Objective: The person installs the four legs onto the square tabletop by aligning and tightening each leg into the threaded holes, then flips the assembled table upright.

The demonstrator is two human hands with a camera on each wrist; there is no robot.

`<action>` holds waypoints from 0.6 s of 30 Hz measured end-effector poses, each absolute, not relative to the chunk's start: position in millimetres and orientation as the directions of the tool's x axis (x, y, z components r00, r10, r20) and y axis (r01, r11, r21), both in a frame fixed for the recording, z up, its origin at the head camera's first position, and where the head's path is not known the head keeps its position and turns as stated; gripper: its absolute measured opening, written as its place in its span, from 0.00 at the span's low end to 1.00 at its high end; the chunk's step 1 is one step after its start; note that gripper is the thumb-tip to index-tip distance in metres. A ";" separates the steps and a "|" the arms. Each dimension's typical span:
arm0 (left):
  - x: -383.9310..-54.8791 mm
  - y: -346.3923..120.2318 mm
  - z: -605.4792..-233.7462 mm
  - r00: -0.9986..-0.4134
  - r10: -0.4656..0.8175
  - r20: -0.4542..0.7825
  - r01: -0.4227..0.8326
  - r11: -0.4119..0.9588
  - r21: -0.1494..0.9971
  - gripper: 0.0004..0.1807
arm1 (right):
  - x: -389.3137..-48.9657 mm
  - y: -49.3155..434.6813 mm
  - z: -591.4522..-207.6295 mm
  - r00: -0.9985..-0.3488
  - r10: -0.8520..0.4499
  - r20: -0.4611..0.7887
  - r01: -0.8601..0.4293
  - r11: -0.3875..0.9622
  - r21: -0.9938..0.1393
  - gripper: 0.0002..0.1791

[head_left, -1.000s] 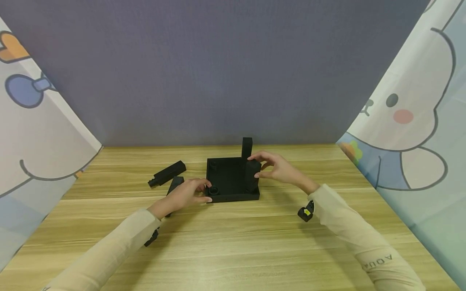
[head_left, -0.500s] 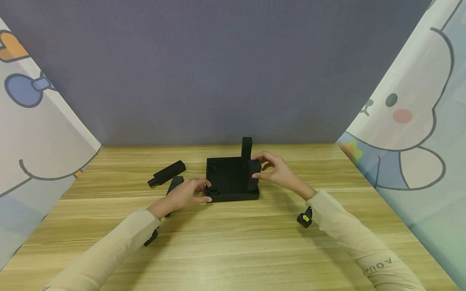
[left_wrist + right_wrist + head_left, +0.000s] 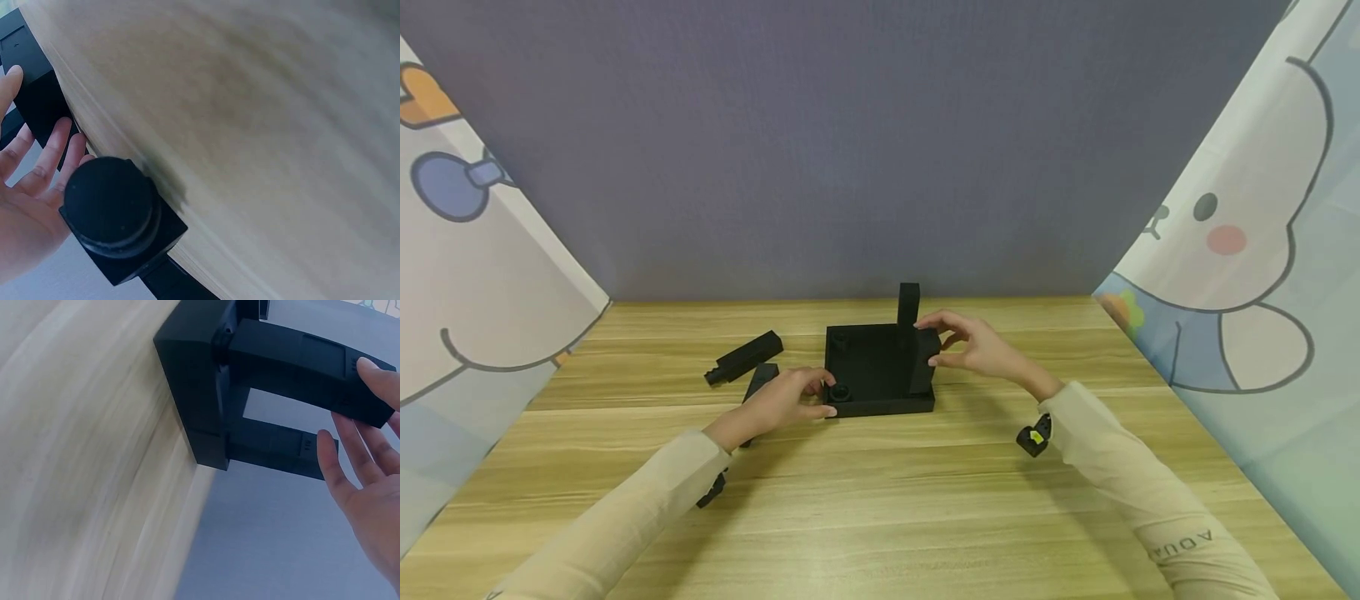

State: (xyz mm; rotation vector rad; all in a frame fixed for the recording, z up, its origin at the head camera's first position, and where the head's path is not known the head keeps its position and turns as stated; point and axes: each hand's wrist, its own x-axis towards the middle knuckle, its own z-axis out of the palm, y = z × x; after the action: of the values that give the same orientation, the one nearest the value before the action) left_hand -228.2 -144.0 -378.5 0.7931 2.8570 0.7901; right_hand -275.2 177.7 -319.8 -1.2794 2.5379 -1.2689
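Observation:
A square black base (image 3: 880, 407) with a raised rim lies on the table, round sockets in its two left corners. My left hand (image 3: 786, 398) holds its front-left corner, thumb at the front and fingers over the side. In the right wrist view, my right hand (image 3: 375, 456) grips the upper end of a black square leg (image 3: 300, 362), thumb on one face and fingers opposite. This leg stands at the base's front-right corner, its lower end at the socket. A second leg (image 3: 908, 304) stands upright at the back-right corner.
Left of the base lies a loose black leg (image 3: 748, 357) with a narrower stepped end. Another loose leg (image 3: 762, 379) is partly hidden by the left hand. A grey partition (image 3: 850, 150) rises behind the wooden table (image 3: 880, 500), with printed cloths at both sides.
The leg in my right hand has shifted slightly rightward at its top, and my right wrist has swung back and forth around it. My left hand and the base have stayed put.

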 end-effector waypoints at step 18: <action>-228.6 -144.5 -377.4 -0.865 0.499 0.057 0.458 0.737 0.497 0.23 | -249.2 164.1 -306.6 -0.749 -0.573 0.333 -0.602 0.378 -0.704 0.27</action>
State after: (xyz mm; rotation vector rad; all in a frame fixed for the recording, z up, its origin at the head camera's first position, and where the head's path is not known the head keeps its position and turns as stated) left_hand -228.6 -144.5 -377.4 0.7875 2.8523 0.7838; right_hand -249.2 164.1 -306.6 -1.1237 2.6351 -1.3688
